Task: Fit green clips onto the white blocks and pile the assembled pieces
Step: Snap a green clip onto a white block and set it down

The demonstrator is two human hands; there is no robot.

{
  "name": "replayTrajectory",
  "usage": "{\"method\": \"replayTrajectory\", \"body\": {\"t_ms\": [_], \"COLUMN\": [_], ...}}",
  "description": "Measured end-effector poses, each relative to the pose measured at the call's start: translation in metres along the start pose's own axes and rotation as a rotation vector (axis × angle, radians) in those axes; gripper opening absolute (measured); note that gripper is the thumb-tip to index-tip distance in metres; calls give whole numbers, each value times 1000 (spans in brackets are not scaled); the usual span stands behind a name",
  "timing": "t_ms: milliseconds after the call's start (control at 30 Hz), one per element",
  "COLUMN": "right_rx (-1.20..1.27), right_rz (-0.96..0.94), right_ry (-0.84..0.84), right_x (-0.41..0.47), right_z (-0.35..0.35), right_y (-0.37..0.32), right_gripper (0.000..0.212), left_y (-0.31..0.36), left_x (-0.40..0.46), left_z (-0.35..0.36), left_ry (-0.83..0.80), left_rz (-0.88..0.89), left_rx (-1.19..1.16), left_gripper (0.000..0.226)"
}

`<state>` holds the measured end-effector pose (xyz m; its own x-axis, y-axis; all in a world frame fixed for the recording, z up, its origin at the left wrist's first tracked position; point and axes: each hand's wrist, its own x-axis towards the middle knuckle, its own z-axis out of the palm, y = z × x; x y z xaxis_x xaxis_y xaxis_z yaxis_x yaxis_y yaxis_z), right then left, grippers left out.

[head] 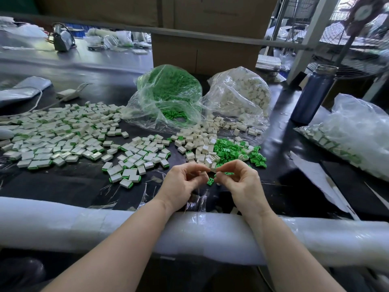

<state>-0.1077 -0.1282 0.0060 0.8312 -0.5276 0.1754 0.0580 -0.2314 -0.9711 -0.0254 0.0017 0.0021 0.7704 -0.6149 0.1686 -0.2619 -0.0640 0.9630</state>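
**Hands meet just past the padded table edge**

Both forearms cross the padded table edge (63,224). Just beyond it the left hand (183,182) and right hand (237,182) come together, fingers curled, pinching small parts; a green clip (210,181) shows between them. What the left holds is hidden. Farther from the edge lie loose white blocks (200,142), green clips (231,150) and, leftward, the assembled pieces (63,133). Bare dark tabletop (63,186) borders the edge.
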Motion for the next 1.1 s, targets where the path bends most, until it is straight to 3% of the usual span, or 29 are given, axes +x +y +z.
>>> {"method": "replayTrajectory", "body": {"t_ms": [200, 333, 633, 1100], "right_rx": [39, 131, -58, -85], "right_rz": [1, 27, -1, 2], "right_ry": [-43, -4, 20, -112], "right_x": [0, -1, 0, 0], "right_z": [-1, -3, 0, 3], "right_y": [0, 0, 1, 2], "right_gripper": [17, 13, 11, 18], "left_y": [-4, -5, -6, -7], "left_x": [1, 2, 2, 2], "left_z": [1, 2, 0, 1], "left_ry": [-47, -63, -39, -56], "left_rz": [-78, -83, -79, -71], "left_rx": [-188, -137, -102, -32], "left_gripper": [16, 11, 10, 12]}}
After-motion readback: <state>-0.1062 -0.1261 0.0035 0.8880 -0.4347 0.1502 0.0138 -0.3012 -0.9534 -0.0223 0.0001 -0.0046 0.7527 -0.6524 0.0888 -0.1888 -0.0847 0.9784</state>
